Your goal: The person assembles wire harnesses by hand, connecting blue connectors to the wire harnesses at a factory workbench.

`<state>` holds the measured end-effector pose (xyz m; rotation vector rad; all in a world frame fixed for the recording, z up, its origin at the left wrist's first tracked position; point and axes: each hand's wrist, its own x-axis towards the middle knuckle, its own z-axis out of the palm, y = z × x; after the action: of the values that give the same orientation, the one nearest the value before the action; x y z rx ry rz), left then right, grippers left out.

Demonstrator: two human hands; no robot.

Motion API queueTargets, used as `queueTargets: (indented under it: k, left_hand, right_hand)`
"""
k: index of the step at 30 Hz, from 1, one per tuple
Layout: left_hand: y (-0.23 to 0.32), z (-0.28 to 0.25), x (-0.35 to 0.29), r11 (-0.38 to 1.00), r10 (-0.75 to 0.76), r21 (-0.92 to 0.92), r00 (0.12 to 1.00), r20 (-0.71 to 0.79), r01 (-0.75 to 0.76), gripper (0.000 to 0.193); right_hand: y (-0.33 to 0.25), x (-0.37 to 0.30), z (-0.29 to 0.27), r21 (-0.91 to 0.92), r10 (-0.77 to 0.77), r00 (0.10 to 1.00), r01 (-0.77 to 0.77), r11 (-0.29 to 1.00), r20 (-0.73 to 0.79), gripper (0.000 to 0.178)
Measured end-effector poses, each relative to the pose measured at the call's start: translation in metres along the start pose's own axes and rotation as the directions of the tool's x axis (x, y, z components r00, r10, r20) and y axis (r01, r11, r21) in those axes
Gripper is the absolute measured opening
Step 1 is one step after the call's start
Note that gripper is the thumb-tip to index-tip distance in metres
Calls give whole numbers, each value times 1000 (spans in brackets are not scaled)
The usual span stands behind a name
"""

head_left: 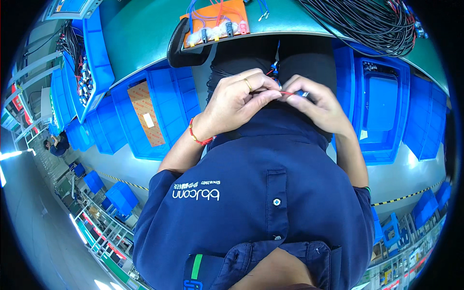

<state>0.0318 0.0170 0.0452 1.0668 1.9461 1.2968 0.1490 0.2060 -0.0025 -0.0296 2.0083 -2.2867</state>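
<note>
Above my lap, my left hand (234,100) is closed, thumb and forefinger pinching a thin red-and-black wire (286,93). The wire crosses the small gap to my right hand (318,102), which is slightly blurred and also has its fingers closed on it. A small blue connector (303,94) shows at the right hand's fingers. Just beyond the left fingertips, another small blue connector (275,67) hangs by dark and red wires. The fingers hide part of the wire.
Ahead is the edge of a green table (140,38). An orange board (212,12) with wires and connectors lies there, beside a black curved object (180,48). A black cable bundle (372,24) lies at right. Blue bins (382,104) flank my legs; one (99,58) holds connectors.
</note>
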Motion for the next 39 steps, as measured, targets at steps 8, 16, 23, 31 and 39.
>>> queueTargets:
  k: [8,16,23,31,39]
  left_hand:
    - [-12,-37,-4,992,-27,119,994,-109,40,22]
    - [-24,-32,-3,797,-245,-590,961,-125,127,18]
    - [-29,-12,10,399,-93,-917,993,-73,-30,19]
    - [-35,6,17,538,-271,-843,945,-182,-8,30]
    - [-67,19,12,434,-453,-896,882,-126,95,44]
  right_hand:
    - [-41,-59,-134,547,-159,744,602,582,-649,20]
    - [-46,-128,-199,562,-185,704,674,480,-686,14]
    - [-8,-132,-206,488,6,579,681,547,-815,24]
    - [-5,-102,-186,517,16,634,615,595,-774,18]
    - [-10,-85,-169,441,-88,667,580,685,-740,15]
